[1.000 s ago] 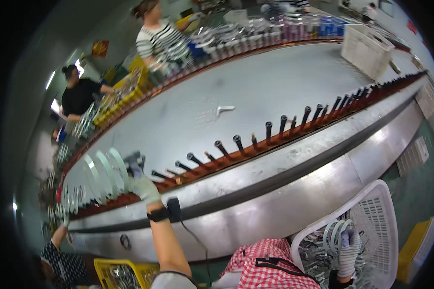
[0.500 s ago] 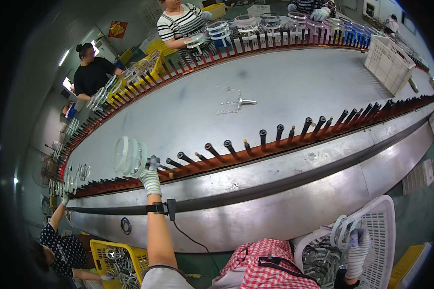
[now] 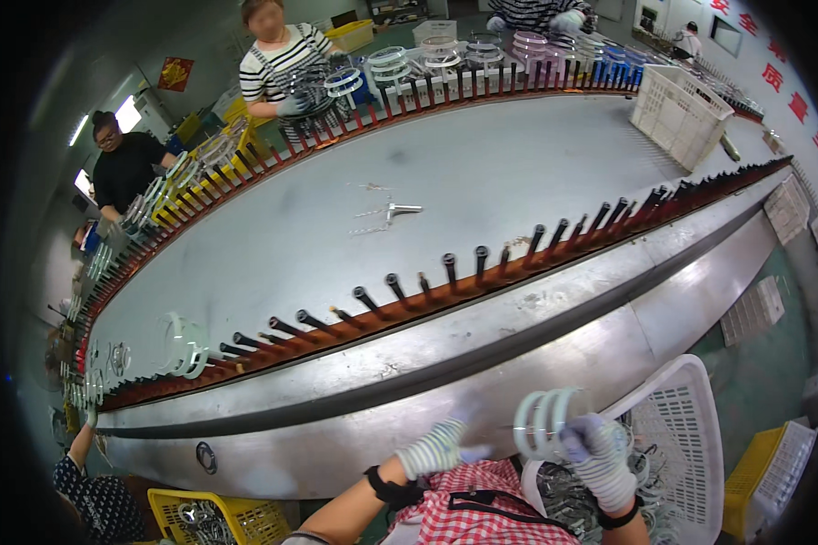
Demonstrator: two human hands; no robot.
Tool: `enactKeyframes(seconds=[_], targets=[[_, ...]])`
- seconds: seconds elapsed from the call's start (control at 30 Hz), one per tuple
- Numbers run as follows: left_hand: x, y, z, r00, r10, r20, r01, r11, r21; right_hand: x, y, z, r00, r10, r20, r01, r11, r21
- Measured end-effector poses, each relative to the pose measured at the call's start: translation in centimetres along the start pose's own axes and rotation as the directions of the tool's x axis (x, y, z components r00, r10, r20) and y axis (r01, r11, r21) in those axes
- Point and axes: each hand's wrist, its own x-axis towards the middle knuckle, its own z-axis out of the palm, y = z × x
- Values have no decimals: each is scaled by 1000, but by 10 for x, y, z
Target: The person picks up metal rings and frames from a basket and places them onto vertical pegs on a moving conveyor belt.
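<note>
My right hand (image 3: 602, 461), in a striped glove, is closed on a ringed frame (image 3: 543, 425), several pale rings set side by side. It holds the frame above the left rim of the white basket (image 3: 700, 409), beside my red checked apron (image 3: 491, 490). To its left, my left hand (image 3: 434, 447), also gloved, has its fingers stretched toward the frame without touching it. Motion blurs its fingertips. Another pale ringed frame (image 3: 189, 347) sits at the left end of the near row of black-topped pegs (image 3: 364, 298). More ringed pieces lie in the basket, partly hidden by my right hand.
A long metal table (image 3: 291, 227) is edged by pegs on an orange rail. On it lie a small pronged metal piece (image 3: 398, 211) and a white crate (image 3: 677, 118). Co-workers stand at the far side and near left. Yellow baskets (image 3: 759, 481) stand on the floor.
My left hand has let go of the ringed frame at the pegs and come back toward my right hand. My right hand has lifted a ringed frame out of the basket. The view has shifted.
</note>
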Motion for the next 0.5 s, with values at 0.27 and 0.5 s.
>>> enactKeyframes(seconds=[0.27,0.5], targets=[[55,-6,54,777,-104,620,151,988,-23,30,2,-44,974,-222,47,225,969,-99],[218,83,14,744,657,-121,-349,536,769,-6,62,-135,841,97,-532,-17,988,154]])
